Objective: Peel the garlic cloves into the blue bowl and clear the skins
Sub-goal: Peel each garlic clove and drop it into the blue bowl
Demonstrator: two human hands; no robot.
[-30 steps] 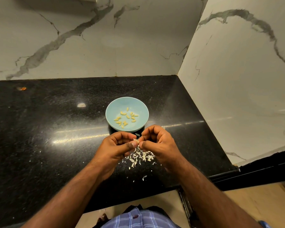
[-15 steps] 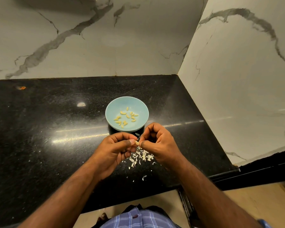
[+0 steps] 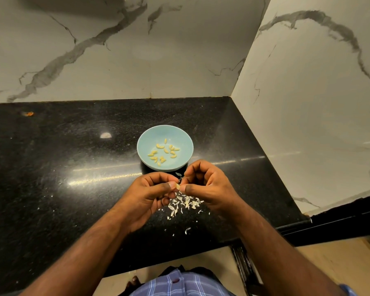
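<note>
A light blue bowl (image 3: 150, 136) sits on the black counter and holds several peeled yellow garlic cloves (image 3: 164, 152). Just in front of it, my left hand (image 3: 146, 196) and my right hand (image 3: 208, 185) meet above the counter. Between their thumbs and fingertips they pinch one small pale garlic clove (image 3: 178, 186). Most of that clove is hidden by the fingers. Below the hands lies a heap of white garlic skins (image 3: 185, 204).
The black granite counter (image 3: 62, 167) ends at marble walls behind (image 3: 137, 60) and to the right (image 3: 318, 103). Stray skin flakes (image 3: 188, 230) lie near the front edge. A small orange scrap (image 3: 28, 113) lies at the far left back.
Both hands have stayed in place in front of the bowl, with only small finger shifts on the clove. The bowl and skin heap have not moved.
</note>
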